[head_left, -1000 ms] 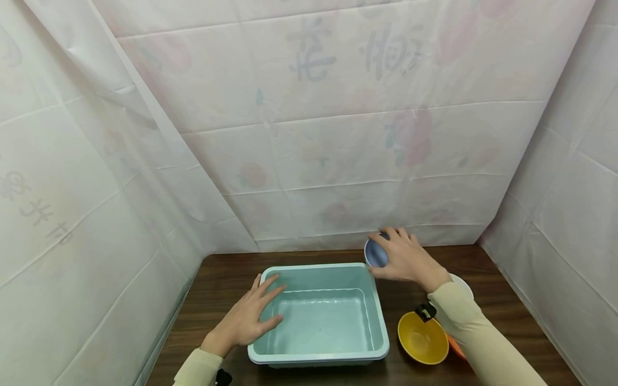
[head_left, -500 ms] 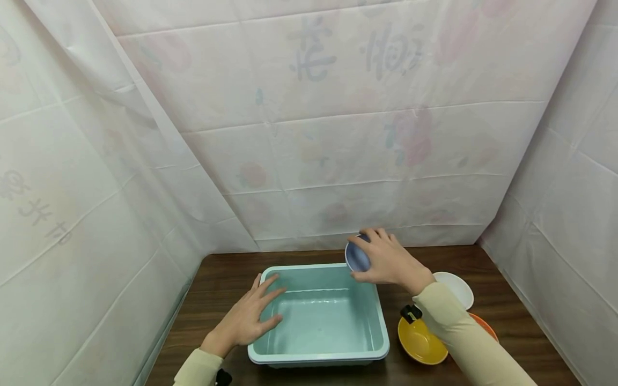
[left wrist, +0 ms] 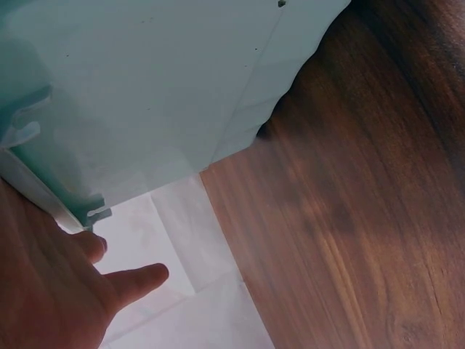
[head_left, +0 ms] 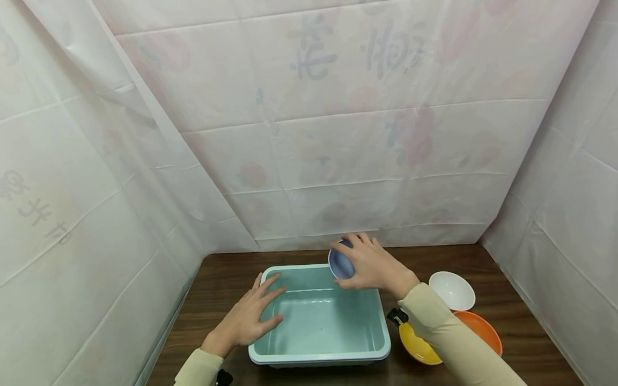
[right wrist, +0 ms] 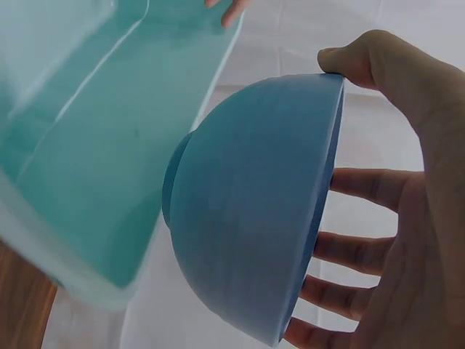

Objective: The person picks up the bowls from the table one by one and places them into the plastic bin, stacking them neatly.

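A blue bowl (head_left: pixel 340 262) hangs tilted over the back right rim of the pale green plastic basin (head_left: pixel 318 356). My right hand (head_left: pixel 374 266) grips this bowl by its rim, thumb on one side and fingers along the other, as the right wrist view shows with the bowl's outer side (right wrist: pixel 240 196). At the basin's left side, my left hand (head_left: pixel 245 317) rests on the rim with fingers spread and straight. From the left wrist, part of that hand (left wrist: pixel 54 283) shows beside the basin's outer wall (left wrist: pixel 160 80).
Right of the basin stand a white bowl (head_left: pixel 451 290), an orange bowl (head_left: pixel 483 331) and a yellow bowl (head_left: pixel 418 347), the yellow one partly hidden by my right sleeve. Behind the dark wooden table (head_left: pixel 217 273) hangs a pale printed sheet (head_left: pixel 338 134), with more sheeting on both sides.
My right hand has carried the blue bowl leftward from beside the basin's back right corner to over its back rim. The white and orange bowls have come into fuller view. My left hand stays put.
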The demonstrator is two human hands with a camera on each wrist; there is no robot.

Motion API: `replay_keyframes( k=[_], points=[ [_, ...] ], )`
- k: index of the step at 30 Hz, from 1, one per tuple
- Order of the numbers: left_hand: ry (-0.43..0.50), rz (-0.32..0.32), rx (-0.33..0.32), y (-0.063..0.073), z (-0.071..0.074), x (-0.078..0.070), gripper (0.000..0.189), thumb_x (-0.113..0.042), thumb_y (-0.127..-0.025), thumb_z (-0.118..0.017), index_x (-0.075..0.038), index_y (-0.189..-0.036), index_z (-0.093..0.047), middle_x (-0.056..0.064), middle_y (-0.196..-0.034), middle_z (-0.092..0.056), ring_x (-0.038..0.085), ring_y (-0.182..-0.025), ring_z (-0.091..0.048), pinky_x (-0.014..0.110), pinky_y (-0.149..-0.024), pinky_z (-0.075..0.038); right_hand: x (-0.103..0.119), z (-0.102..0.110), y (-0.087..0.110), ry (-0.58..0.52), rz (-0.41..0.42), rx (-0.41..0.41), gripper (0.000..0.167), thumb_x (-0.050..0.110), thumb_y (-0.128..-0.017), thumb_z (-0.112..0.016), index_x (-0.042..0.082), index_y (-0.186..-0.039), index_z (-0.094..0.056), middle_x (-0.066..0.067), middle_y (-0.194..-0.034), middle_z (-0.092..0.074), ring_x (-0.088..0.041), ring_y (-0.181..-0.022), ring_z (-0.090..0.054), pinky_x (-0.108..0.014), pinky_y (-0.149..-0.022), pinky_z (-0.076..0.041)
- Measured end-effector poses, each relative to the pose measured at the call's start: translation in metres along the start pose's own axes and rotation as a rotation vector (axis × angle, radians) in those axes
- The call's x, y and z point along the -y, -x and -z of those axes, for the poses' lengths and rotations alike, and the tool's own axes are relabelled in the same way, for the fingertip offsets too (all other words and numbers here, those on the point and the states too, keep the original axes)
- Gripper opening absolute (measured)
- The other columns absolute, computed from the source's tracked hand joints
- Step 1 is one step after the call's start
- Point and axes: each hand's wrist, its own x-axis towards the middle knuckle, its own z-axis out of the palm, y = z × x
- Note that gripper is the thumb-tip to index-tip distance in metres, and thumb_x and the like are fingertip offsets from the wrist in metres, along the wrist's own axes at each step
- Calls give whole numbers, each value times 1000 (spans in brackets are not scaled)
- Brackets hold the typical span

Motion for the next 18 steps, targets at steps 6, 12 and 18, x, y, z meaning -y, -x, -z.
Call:
replay_keyframes(
  k=[6, 12, 18],
  points=[
    [-4, 19, 8, 2, 0, 0, 60, -52, -101, -57, -23, -153, -52, 7, -170, -27, 50, -156, -11, 80, -106, -31, 10, -6, -4, -10, 47, -2, 79, 60, -83, -73, 26, -152, -51, -16, -150, -48, -40, -132, -49, -62, -98, -48],
    [-15, 27, 6, 3, 1, -2, 59, -53, -101, -57, -23, -151, -53, 7, -170, -28, 46, -158, -9, 80, -110, -26, 19, -14, -9, -11, 83, 13, 79, 61, -83, -72, 25, -151, -52, -15, -149, -49, -38, -131, -49, -60, -96, -50],
    [-22, 33, 18, 4, 2, -4, 59, -54, -101, -56, -24, -151, -53, 7, -170, -27, 46, -158, -8, 78, -110, -29, 28, -19, -12, -38, 102, 52, 79, 60, -83, -72, 27, -152, -51, -14, -151, -48, -37, -133, -47, -58, -96, -51]
  ],
)
